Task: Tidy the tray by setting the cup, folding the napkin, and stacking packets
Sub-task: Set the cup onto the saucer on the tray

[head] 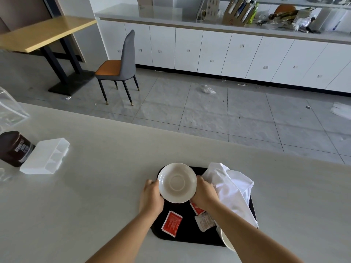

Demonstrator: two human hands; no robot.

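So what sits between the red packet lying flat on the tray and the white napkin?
In the head view, a pale packet lies between the red packet and the napkin, on the black tray.

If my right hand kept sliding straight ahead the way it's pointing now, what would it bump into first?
Probably the crumpled white napkin. The right hand grips the saucer rim, pointing forward, and the napkin's near fold lies right beside its fingertips on the black tray. Depth is hard to judge here.

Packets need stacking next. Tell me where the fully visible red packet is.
In the head view the red packet lies flat on the black tray, near its front-left corner, below the saucer and left of the white packet.
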